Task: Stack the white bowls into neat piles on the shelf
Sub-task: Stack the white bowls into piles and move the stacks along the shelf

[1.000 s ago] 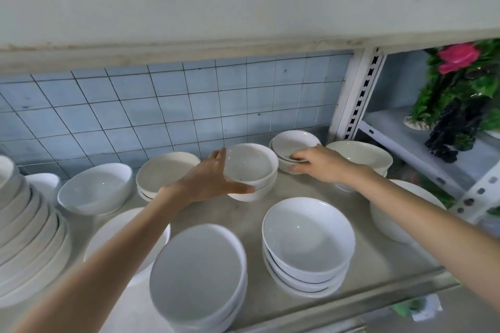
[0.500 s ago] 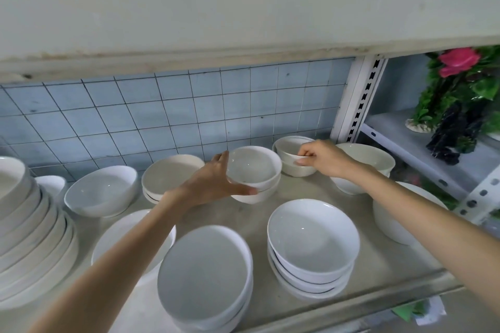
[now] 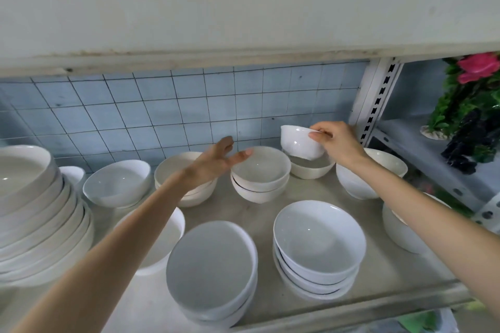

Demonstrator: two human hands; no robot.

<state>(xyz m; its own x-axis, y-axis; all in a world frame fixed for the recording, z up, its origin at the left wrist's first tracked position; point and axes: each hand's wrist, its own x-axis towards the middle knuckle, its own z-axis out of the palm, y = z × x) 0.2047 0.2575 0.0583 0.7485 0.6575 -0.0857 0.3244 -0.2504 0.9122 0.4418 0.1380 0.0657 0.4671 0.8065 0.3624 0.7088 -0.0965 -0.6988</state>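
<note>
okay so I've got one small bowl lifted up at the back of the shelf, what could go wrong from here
1. The right hand pinches the small white lifted bowl only by its rim, tilted; it could slip onto the white bowl beneath it and chip it.
2. The open left hand is beside the two-bowl white pile, not gripping it, so a hard landing could nudge that pile.
3. The low grey upper shelf board leaves little lifting room.

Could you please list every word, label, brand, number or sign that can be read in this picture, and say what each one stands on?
None: no readable text shows anywhere.
The small white ceramic bowl lifted by the right hand is plain, with no mark visible.
The stacked white bowls on the grey shelf are unmarked.
The pale blue wall tiles and the white slotted metal upright bear no lettering.
</note>
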